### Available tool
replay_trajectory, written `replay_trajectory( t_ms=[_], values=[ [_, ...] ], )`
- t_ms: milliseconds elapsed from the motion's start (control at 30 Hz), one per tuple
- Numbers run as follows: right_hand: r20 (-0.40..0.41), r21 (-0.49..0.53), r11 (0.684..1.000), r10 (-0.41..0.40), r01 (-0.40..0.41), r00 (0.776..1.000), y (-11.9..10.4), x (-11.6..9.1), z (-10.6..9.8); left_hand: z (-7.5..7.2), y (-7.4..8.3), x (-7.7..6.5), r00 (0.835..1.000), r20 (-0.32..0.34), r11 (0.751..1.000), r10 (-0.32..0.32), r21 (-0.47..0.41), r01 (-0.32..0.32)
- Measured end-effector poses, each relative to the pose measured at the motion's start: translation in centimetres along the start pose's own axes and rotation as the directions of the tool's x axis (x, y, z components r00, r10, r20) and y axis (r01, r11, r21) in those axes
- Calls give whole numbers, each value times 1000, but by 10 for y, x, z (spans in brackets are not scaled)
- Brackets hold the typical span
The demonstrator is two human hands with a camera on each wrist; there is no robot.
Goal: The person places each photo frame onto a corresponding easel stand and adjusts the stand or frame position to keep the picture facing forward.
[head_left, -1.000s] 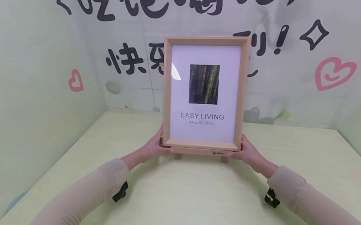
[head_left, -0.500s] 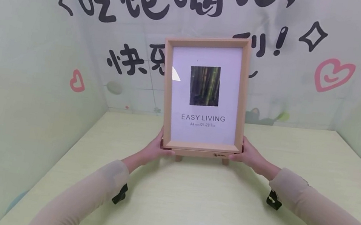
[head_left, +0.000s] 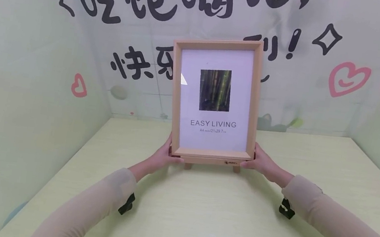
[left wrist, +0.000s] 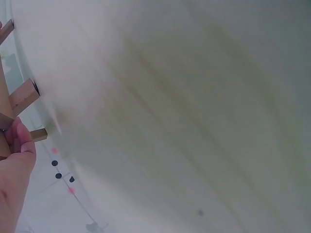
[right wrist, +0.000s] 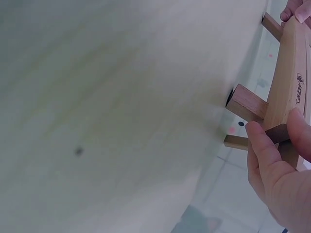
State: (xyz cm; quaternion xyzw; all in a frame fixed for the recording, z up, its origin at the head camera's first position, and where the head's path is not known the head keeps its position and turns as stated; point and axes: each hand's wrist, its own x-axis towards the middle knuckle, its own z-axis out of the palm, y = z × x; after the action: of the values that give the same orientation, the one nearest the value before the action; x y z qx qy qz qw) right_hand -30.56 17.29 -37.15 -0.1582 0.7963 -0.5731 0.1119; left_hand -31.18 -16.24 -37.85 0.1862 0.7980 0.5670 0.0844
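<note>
A wooden picture frame point(head_left: 208, 141), with a bamboo picture and the words EASY LIVING, stands upright on a small wooden easel point(head_left: 206, 161). At the left end of the easel's ledge, my left hand point(head_left: 162, 156) grips it, thumb along the front. My right hand point(head_left: 263, 164) grips the other end the same way. The right wrist view shows fingers curled under the ledge point(right wrist: 285, 68) and the thumb over its front. Short easel legs point(right wrist: 248, 103) reach down to the table there. In the left wrist view only part of the left hand point(left wrist: 22, 148) shows, at the edge.
The pale wood-grain table point(head_left: 206, 212) stretches out between my forearms. Behind the frame stands a white wall sheet point(head_left: 307, 106) with black characters and pink hearts. Pale side panels point(head_left: 35, 86) flank the table. Dark straps point(head_left: 287, 208) hang under both cuffs.
</note>
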Motion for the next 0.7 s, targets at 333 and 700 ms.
replay_trajectory(
  t_ms=[333,700],
  values=[
    [76,-65,998,6,-1,997,3,0,-18,-12,3,-6,995,-88,993,-51,101,60],
    [70,-61,998,-25,29,997,4,0,-32,-24,3,-5,988,-145,994,60,99,-46]
  ],
)
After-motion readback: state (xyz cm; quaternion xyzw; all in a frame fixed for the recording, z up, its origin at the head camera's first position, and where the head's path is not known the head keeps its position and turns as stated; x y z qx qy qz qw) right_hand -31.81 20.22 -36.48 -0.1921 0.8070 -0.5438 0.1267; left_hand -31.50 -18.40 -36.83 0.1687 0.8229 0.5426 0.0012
